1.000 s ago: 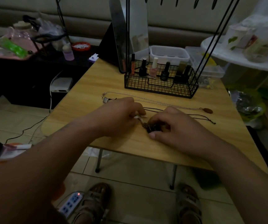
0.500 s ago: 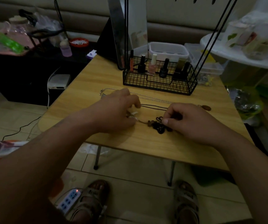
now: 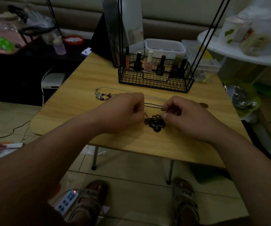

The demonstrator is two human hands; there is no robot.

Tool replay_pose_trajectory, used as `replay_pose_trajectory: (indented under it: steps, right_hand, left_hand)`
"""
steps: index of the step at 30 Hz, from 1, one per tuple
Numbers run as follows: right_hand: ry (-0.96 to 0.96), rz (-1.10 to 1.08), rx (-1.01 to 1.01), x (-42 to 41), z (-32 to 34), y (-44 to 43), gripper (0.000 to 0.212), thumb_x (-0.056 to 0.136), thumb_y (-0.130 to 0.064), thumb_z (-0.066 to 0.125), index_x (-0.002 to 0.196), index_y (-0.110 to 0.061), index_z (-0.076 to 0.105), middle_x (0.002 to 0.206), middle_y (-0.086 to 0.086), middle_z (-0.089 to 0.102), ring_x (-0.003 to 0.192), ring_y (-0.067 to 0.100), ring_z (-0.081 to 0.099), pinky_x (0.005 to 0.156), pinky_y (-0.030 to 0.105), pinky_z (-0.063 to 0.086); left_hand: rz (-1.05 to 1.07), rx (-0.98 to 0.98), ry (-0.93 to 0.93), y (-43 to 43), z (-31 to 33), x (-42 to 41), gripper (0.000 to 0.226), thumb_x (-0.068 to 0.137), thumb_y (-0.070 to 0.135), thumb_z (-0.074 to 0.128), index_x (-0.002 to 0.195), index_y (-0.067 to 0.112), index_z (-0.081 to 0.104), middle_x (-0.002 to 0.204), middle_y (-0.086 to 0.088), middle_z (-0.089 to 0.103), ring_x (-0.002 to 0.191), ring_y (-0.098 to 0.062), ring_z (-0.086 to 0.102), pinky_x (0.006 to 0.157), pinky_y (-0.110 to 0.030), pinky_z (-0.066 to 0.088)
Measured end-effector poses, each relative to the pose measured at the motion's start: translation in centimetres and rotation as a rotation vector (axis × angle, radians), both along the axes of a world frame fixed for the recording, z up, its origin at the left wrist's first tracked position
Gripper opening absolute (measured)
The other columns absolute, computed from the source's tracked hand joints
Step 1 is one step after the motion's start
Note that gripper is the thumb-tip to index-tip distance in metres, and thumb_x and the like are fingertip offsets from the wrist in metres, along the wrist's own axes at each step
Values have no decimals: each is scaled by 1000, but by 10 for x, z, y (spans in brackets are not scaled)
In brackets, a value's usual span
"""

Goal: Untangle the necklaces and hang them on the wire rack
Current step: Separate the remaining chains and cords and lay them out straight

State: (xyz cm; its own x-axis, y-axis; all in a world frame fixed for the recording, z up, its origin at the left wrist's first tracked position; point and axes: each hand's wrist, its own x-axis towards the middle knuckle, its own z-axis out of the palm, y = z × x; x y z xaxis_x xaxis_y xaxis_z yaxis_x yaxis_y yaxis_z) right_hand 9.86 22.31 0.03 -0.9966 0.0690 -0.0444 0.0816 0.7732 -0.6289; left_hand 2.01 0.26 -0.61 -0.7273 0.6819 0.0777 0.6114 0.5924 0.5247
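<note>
A dark knot of necklace cords [image 3: 155, 123] is seen lying on the wooden table [image 3: 85, 88], between the two hands. One end is pinched by the curled left hand [image 3: 123, 111]. A black cord [image 3: 152, 105] is pinched by the right hand [image 3: 185, 115]. A silver chain [image 3: 156, 97] is laid behind them, near the wire rack [image 3: 154, 77].

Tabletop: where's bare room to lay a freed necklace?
Bare wood on the table left of the wire basket, and along the near edge. Crowded: centre, with left hand, right hand, black cord tangle, silver chain.
</note>
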Motion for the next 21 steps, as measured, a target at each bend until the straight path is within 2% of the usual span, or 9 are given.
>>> replay_pose_trajectory:
  steps: [3, 5, 7, 9, 11, 13, 15, 17, 21]
  right_hand:
    - [-18, 158, 56, -4, -4, -13, 40, 89, -45, 75, 127, -42, 61, 114, -17, 54, 103, 0, 55, 83, 19, 45]
    - [9, 225, 133, -8, -9, -22, 33, 88, -46, 75, 119, -40, 64, 112, -15, 52, 105, 3, 52, 86, 25, 46]
    - [44, 215, 167, -11, -10, -26, 19, 89, -41, 75, 105, -35, 68, 108, -12, 54, 101, 6, 53, 87, 29, 48]
    - [35, 193, 151, -12, -7, -22, 10, 90, -34, 75, 98, -33, 68, 104, -13, 56, 95, 3, 55, 84, 27, 50]
    - [-4, 167, 103, -12, -3, -17, 11, 91, -28, 75, 95, -34, 67, 100, -15, 62, 92, 1, 58, 78, 24, 50]
    - [-23, 118, 56, -12, -1, -11, 12, 91, -26, 75, 95, -34, 67, 96, -15, 65, 88, 2, 61, 68, 21, 46]
    - [-31, 79, 23, -12, 1, -7, 14, 91, -26, 77, 95, -34, 67, 95, -14, 67, 85, 3, 63, 65, 20, 46]
    - [-46, 60, -6, -12, 3, -3, 17, 89, -23, 79, 96, -33, 66, 95, -11, 68, 86, 6, 65, 67, 22, 49]
    - [-102, 67, -50, -10, 7, 1, 26, 87, -17, 81, 100, -34, 67, 98, -10, 68, 86, 4, 65, 66, 16, 50]
  left_hand:
    - [31, 91, -123, 2, 6, 1, 9, 97, 26, 69, 92, 25, 60, 93, 4, 68, 91, -15, 65, 77, -42, 57]
    - [28, 180, -263, 3, 10, 2, 8, 97, 18, 67, 96, 22, 60, 88, -3, 72, 80, -20, 69, 70, -44, 58]
    - [37, 309, -418, 2, 14, 0, 10, 98, 6, 61, 104, 15, 59, 87, -10, 74, 77, -26, 72, 72, -41, 57]
    - [73, 434, -523, -1, 18, -4, 14, 98, 2, 55, 108, 11, 59, 82, -10, 68, 73, -22, 68, 78, -38, 60]
    - [110, 550, -617, -3, 20, -10, 14, 98, 3, 51, 107, 11, 60, 73, -4, 58, 65, -20, 60, 78, -43, 63]
    - [133, 593, -657, -6, 19, -15, 15, 99, 4, 49, 105, 12, 59, 68, -1, 52, 59, -18, 50, 68, -40, 59]
    - [149, 595, -674, -8, 18, -18, 16, 99, 4, 47, 104, 12, 59, 67, 0, 50, 57, -17, 46, 60, -36, 53]
    - [165, 607, -702, -9, 18, -18, 16, 98, 4, 45, 104, 12, 58, 67, 0, 47, 56, -17, 44, 57, -35, 50]
    - [200, 682, -757, -10, 19, -18, 14, 99, 4, 45, 101, 11, 57, 67, -3, 43, 54, -18, 46, 56, -36, 51]
